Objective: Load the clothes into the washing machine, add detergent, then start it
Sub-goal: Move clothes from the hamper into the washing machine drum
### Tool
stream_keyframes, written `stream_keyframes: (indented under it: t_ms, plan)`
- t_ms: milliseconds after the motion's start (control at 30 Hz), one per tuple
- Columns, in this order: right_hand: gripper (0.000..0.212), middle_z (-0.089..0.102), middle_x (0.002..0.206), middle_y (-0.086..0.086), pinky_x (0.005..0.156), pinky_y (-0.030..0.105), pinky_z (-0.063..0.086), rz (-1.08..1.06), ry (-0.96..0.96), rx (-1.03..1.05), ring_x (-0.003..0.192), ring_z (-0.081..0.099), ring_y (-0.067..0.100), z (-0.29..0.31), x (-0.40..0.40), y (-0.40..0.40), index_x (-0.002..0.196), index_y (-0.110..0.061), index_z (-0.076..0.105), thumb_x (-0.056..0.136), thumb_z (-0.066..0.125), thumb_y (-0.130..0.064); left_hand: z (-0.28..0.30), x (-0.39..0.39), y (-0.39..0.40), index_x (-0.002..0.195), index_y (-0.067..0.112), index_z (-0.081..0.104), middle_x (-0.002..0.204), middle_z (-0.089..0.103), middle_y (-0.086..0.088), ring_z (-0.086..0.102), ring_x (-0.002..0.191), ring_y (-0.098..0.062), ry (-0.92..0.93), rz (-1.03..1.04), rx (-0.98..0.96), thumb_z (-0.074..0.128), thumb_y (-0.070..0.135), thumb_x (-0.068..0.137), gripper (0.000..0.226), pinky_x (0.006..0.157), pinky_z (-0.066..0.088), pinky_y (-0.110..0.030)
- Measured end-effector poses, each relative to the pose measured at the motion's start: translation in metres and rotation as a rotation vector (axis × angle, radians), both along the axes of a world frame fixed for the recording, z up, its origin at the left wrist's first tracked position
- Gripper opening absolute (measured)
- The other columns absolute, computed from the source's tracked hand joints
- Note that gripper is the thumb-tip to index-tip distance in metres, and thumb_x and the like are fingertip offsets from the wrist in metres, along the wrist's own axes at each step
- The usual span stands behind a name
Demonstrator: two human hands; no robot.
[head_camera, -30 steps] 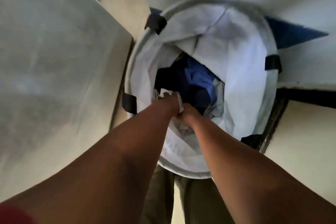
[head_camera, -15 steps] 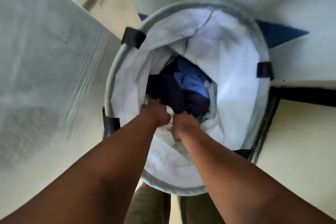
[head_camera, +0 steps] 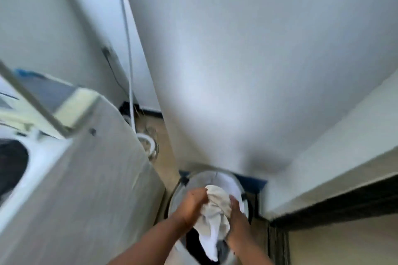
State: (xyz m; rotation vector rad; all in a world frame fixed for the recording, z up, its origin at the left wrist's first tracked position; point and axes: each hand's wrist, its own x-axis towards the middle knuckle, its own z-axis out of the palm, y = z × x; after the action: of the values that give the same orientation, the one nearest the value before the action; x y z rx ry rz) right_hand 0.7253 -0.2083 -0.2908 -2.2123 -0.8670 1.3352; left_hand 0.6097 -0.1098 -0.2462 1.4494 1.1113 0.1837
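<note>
Both hands — left hand (head_camera: pixel 192 204), right hand (head_camera: pixel 238 219) — clutch a white cloth (head_camera: pixel 214 213) above the hamper (head_camera: pixel 234 180), fingers apparently pinching it; washing machine (head_camera: pixel 71 178) beside.

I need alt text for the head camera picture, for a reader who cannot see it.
Two bare hands, the left hand and the right hand, hold a crumpled white cloth above a round laundry basket on the floor. To the left stands a top-loading washing machine with its lid raised, beside a white wall.
</note>
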Motion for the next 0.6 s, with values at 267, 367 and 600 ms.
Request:
stream_keyframes:
  t_ms: [267,367,600]
  plan:
    - [0.027,0.072,0.079,0.0,0.07,0.033,0.054,-0.128,-0.018,0.391,0.078,0.068,0.022,0.197,-0.015,0.012,0.077,-0.02,0.065,0.066,0.053,-0.042,0.17,-0.072,-0.011,0.09,0.017,0.053,0.095,0.057,-0.003,0.058,0.09,-0.023,0.306,-0.119,0.8,0.045,0.05,0.091,0.034,0.071,0.038,-0.031]
    - [0.025,0.068,0.069,0.0,0.055,0.025,0.045,-0.159,0.127,0.514,0.062,0.06,0.019,0.267,-0.041,0.003,0.083,-0.017,0.065,0.075,0.058,-0.04,0.225,-0.113,-0.016,0.091,0.023,0.051,0.101,0.053,0.003,0.057,0.099,-0.02,0.358,-0.004,0.866,0.049,0.056,0.09,0.033,0.08,0.044,-0.032]
    - [0.016,0.073,0.091,0.003,0.083,0.046,0.058,-0.015,0.26,0.717,0.088,0.069,0.025,0.376,-0.138,0.028,0.092,-0.025,0.067,0.088,0.06,-0.039,0.33,-0.2,-0.023,0.115,0.013,0.05,0.118,0.047,-0.008,0.047,0.117,-0.026,0.482,0.149,1.121,0.029,0.049,0.093,0.047,0.091,0.039,-0.034]
